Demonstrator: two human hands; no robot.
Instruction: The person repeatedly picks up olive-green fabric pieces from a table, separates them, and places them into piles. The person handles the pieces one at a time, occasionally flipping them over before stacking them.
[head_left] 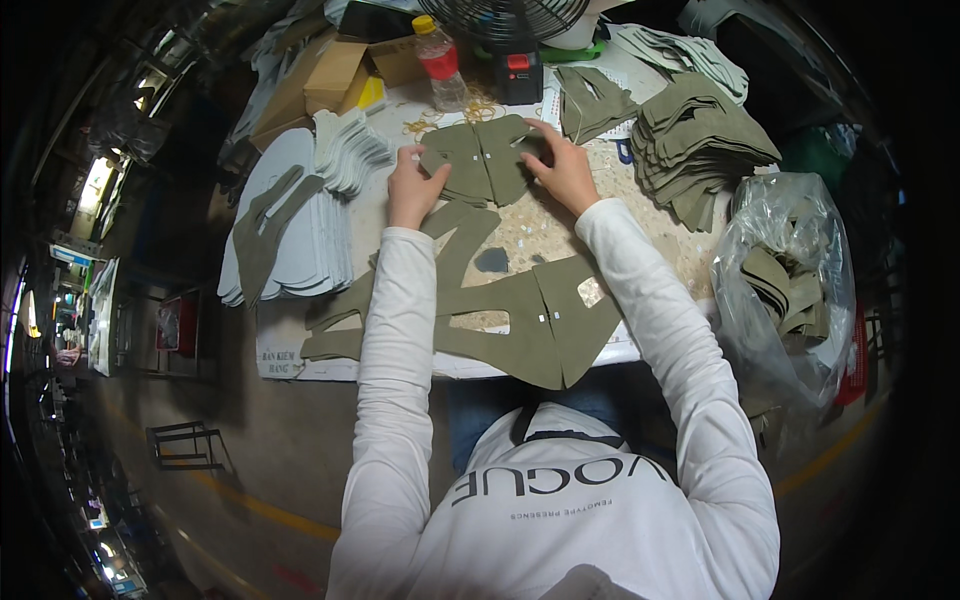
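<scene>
Two dark olive fabric pieces [465,160] lie side by side on the far part of the table, with small white stickers near the seam between them. My left hand [416,188] is at their left edge, thumb and fingers apart. At their right edge my right hand [562,168] has its fingers spread, index finger at the top corner and thumb lower down. Neither hand visibly grips the cloth. Closer to me, more olive pieces with cut-out openings [510,345] lie flat, partly covered by my left forearm. A small dark grey scrap [491,261] rests between the two groups.
Stacks of pale grey pieces [290,215] stand at the left, an olive piece on top. At the right are an olive stack [690,135] and a clear plastic bag [835,240] of pieces. A bottle [440,65], battery pack [518,80] and fan [505,15] stand at the back.
</scene>
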